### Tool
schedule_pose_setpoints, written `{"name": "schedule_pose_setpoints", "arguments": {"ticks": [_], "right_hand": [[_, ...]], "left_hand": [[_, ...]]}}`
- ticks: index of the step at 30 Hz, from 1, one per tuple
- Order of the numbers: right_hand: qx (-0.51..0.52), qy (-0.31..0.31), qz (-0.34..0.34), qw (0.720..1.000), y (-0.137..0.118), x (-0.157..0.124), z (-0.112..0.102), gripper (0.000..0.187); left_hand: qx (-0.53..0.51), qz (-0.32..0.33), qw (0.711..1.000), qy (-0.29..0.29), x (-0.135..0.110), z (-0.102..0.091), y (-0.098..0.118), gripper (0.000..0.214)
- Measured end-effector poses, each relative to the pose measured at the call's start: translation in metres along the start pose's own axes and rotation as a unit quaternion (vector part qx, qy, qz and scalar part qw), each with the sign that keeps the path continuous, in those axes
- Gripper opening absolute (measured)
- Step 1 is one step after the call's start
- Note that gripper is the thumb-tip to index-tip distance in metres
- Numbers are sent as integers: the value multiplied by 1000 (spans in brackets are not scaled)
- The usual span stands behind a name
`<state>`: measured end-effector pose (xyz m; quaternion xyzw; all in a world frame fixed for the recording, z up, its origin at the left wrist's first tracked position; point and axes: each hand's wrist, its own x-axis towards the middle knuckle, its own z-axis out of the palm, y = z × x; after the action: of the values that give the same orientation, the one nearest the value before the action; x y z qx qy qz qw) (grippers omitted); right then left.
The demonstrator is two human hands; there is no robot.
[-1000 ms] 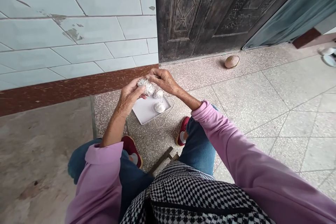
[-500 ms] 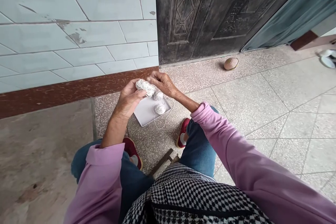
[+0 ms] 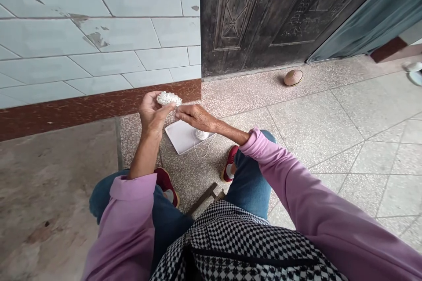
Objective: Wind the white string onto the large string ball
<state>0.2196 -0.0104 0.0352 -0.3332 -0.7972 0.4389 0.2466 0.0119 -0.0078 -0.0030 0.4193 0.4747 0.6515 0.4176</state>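
Note:
A bundle of white yarn (image 3: 169,98) is gripped between the thumb and fingers of my left hand (image 3: 153,114). My right hand (image 3: 198,117) is closed just below and right of the bundle, fingertips pinched near its lower end. What the pinch holds is too small to make out; it may touch the bundle. Below the hands, a shallow white tray (image 3: 180,139) lies on the floor. A ball of white yarn (image 3: 201,134) sits at its right side, partly hidden behind my right hand. From it a loose strand (image 3: 207,151) loops over the tray's edge onto the floor.
A tiled wall (image 3: 115,30) and a dark carved door (image 3: 244,17) stand in front. Near the door's foot lies a rounded pinkish object (image 3: 293,77). My red shoes (image 3: 230,164) flank the tray's near side, with part of a wooden stool (image 3: 206,199) between my legs.
My left hand has shifted left and slightly up with the yarn bundle. My right hand has swung down and left, from above the bundle to below it, now covering part of the tray.

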Motion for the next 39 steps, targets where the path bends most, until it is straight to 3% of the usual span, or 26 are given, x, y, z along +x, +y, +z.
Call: {"name": "schedule_pose_setpoints", "arguments": {"ticks": [5,10,16,22,28,32,36,39], "right_hand": [[40,115,-2,993,-5,8,-35,47],[85,163,-6,983,4,14,-51,56],[52,164,32,985,-4,10,-43,59],[45,107,61,991,-8,9,-21,50],[14,16,23,1000,3,3,-2,32],[23,-37,-20,999,2,0,-4,35],[56,44,-23,997,-3,2,-28,51],[58,119,21,991,-2,6,-51,58]], "left_hand": [[-6,-79,987,-139,-14,0,18,69],[-57,-115,966,-225,-28,11,37,65],[-88,-91,971,-205,-25,13,35,78],[-101,-65,983,-138,-18,6,28,72],[-90,-11,993,-72,-6,-1,21,74],[32,14,999,-33,-1,-8,14,79],[114,-15,991,-69,-6,-8,9,72],[96,-38,985,-136,-14,-2,13,66]]}}
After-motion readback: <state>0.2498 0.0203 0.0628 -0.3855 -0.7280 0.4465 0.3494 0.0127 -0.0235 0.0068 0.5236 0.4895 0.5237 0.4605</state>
